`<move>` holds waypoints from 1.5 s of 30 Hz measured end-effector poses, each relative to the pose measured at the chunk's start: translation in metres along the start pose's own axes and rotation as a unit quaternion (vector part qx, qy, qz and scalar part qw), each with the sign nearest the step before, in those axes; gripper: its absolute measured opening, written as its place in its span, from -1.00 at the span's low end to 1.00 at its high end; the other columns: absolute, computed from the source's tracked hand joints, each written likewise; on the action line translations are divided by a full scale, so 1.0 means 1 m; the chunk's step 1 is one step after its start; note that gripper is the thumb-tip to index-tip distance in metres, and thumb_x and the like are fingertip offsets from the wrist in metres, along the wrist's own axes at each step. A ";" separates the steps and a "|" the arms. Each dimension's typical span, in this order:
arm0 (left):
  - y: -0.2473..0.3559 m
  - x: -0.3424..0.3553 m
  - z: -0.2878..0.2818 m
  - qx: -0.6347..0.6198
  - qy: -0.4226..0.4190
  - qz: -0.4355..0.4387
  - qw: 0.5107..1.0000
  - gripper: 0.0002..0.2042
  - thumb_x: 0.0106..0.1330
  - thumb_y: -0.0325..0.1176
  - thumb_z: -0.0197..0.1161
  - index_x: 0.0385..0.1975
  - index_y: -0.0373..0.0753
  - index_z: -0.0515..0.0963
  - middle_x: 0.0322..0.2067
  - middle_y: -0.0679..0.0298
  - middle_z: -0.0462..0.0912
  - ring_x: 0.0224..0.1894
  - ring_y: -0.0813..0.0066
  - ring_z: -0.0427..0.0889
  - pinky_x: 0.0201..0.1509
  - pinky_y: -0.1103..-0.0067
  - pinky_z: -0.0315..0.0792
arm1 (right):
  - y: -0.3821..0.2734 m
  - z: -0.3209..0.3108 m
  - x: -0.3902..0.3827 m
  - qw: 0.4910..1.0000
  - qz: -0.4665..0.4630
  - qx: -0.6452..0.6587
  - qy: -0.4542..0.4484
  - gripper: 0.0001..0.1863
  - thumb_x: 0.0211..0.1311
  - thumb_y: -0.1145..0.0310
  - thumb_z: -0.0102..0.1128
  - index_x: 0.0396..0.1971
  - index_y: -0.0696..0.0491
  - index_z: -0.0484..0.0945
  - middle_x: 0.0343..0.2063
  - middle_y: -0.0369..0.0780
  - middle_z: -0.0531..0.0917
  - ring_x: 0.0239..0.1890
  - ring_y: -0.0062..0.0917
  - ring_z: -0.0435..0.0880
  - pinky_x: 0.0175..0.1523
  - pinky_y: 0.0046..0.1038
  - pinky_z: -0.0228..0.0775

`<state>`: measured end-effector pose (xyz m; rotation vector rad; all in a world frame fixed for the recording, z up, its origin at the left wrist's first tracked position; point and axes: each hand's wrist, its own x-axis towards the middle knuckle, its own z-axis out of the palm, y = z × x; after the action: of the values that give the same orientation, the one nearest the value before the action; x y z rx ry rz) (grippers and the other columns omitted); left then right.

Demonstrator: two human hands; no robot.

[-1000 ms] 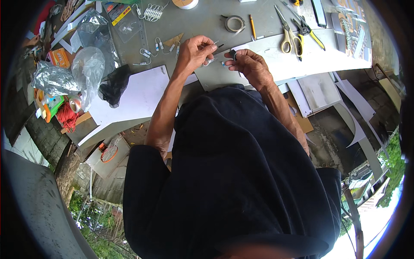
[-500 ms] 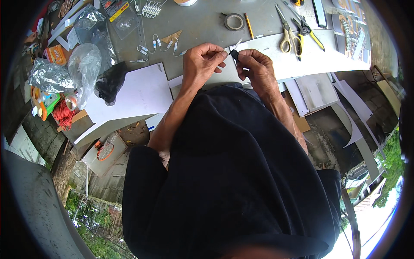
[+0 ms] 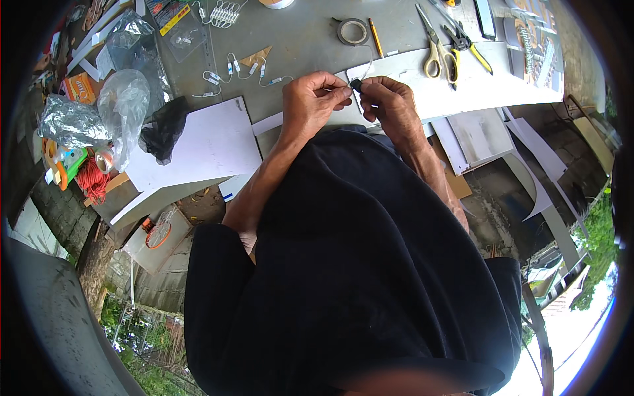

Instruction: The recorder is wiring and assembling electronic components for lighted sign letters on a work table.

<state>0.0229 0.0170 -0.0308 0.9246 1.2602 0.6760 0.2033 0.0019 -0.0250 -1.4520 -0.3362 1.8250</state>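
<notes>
Over the table's near edge, my two hands meet with fingertips almost touching. My right hand is closed, pinching a small black strip that may be tape. A thin whitish wire rises from beside the strip. Thumb and forefinger of my left hand press together at the strip's left side; what lies between them is too small to make out. Left of that hand, a string of small white light modules joined by wire lies on the table.
Beyond my hands lie a roll of dark tape, a pencil, scissors and yellow-handled pliers. White sheets flank me. Plastic bags and red cord crowd the left side.
My left fingertips have come closer to the black strip, which has turned slightly in my right fingers. The whole view has shifted a little.
</notes>
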 end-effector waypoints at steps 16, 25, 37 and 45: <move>-0.017 0.002 -0.003 -0.004 0.000 0.044 0.999 -0.96 0.24 -0.60 0.37 -0.35 -0.41 0.67 -0.44 0.21 0.75 -0.36 0.54 0.76 -0.27 0.63 0.67 | -0.003 -0.006 0.006 0.997 0.069 -0.002 -0.029 -0.87 0.18 0.46 0.30 -0.33 0.21 0.64 -0.51 -0.24 0.63 -0.55 -0.63 0.56 -0.49 -0.57 0.32; -0.015 0.000 -0.004 0.004 -0.012 0.036 0.999 -0.96 0.29 -0.60 0.32 -0.31 -0.41 0.65 -0.41 0.21 0.74 -0.33 0.50 0.76 -0.23 0.62 0.67 | -0.005 -0.008 0.010 0.995 0.080 -0.015 -0.051 -0.84 0.17 0.47 0.32 -0.30 0.24 0.66 -0.52 -0.24 0.63 -0.55 -0.64 0.52 -0.53 -0.60 0.28; -0.013 -0.002 -0.006 -0.004 -0.011 0.036 0.999 -0.96 0.29 -0.59 0.33 -0.31 -0.40 0.66 -0.42 0.21 0.74 -0.34 0.51 0.76 -0.25 0.62 0.67 | 0.002 -0.013 0.012 0.996 0.089 -0.004 -0.028 -0.82 0.13 0.48 0.31 -0.30 0.27 0.65 -0.51 -0.20 0.62 -0.54 -0.60 0.53 -0.54 -0.55 0.27; -0.018 0.000 -0.008 0.048 -0.027 0.075 0.996 -0.97 0.28 -0.56 0.35 -0.36 -0.38 0.65 -0.46 0.24 0.74 -0.42 0.59 0.73 -0.34 0.66 0.61 | -0.004 -0.016 0.007 0.993 0.096 -0.044 -0.057 -0.85 0.17 0.45 0.28 -0.30 0.19 0.67 -0.51 -0.25 0.61 -0.48 -0.61 0.55 -0.47 -0.53 0.36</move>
<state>0.0142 0.0101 -0.0466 1.1189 1.1923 0.7088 0.2196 0.0056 -0.0325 -1.4871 -0.3464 2.0764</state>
